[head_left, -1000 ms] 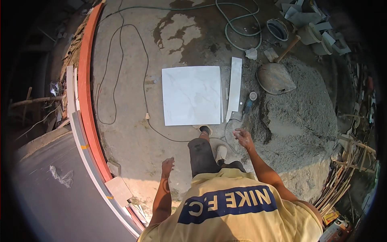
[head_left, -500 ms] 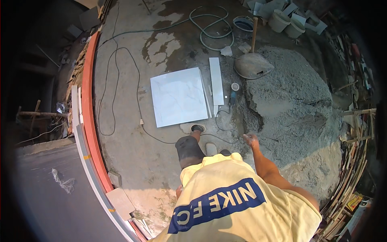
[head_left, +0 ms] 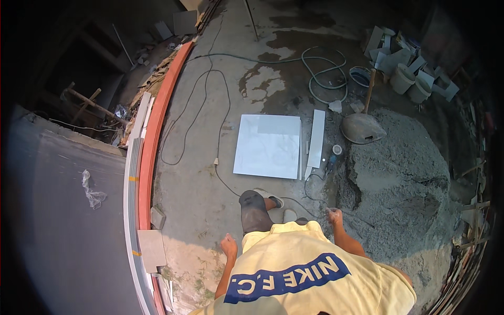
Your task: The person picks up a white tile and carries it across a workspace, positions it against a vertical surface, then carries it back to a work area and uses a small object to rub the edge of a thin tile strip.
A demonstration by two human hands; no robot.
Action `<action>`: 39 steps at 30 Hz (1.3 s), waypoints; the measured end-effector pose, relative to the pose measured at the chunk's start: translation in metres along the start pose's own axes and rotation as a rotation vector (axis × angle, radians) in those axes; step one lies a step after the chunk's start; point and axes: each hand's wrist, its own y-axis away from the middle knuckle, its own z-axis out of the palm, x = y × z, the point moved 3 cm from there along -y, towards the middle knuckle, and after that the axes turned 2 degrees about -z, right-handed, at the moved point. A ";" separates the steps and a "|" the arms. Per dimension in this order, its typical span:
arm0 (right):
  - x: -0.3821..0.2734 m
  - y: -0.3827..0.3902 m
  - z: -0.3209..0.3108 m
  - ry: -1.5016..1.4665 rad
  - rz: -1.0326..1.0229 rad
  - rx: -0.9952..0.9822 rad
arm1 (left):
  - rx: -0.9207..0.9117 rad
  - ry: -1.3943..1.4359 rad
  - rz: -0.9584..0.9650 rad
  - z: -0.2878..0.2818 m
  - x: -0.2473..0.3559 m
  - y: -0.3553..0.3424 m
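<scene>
My left hand (head_left: pixel 229 245) hangs beside my left hip over the sunlit floor, its fingers curled in with nothing seen in them. On the other side my right hand (head_left: pixel 334 216) is held out near the edge of a grey sand pile (head_left: pixel 399 173), fingers loosely bent and a little apart, holding nothing I can see. Neither hand touches anything. Ahead of my feet lies a large white square tile (head_left: pixel 266 149) on the concrete. A narrow white tile strip (head_left: pixel 316 139) lies to its right. Close to the strip is a blue angle grinder (head_left: pixel 331 164) with its cord on the floor.
A shovel (head_left: pixel 363 129) leans on the sand. Beyond lie a coiled green hose (head_left: pixel 344 73), a dark bucket (head_left: pixel 360 76), pale buckets (head_left: pixel 402 79) and tile offcuts. Long red beams (head_left: pixel 157 136) edge the floor at left. A cable (head_left: pixel 229 105) crosses the concrete.
The view has shifted, so tile, sand and tools sit lower and farther right. My left hand, mostly hidden before, has swung out into view. One foot has stepped.
</scene>
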 end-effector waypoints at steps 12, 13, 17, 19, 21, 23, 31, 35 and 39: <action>-0.361 0.018 0.065 -0.350 -0.802 0.164 | -0.331 1.639 -0.772 -0.026 -0.084 -0.107; -0.401 0.050 0.072 -0.392 -0.828 0.231 | -0.255 1.646 -0.722 -0.040 -0.084 -0.130; -0.500 0.128 0.114 -0.602 -1.013 0.344 | -0.389 1.644 -0.521 -0.066 0.063 -0.240; -0.513 0.176 0.227 -0.632 -1.017 0.163 | -0.465 1.575 -0.399 -0.080 0.114 -0.268; -0.471 0.205 0.374 -0.146 -0.872 -0.138 | -0.729 1.560 -0.250 -0.084 0.211 -0.263; -0.440 0.219 0.474 0.277 -0.645 -0.468 | -0.817 1.240 -0.151 -0.076 0.214 -0.277; -0.386 0.128 0.452 0.558 -0.612 -0.389 | -0.081 0.115 -0.297 -0.172 -0.303 -0.403; -0.249 0.063 0.226 0.433 -0.262 0.424 | -0.097 0.135 -0.691 -0.188 -0.392 -0.354; -0.178 0.090 0.155 0.223 0.081 0.605 | -0.328 0.467 -0.886 -0.214 -0.403 -0.328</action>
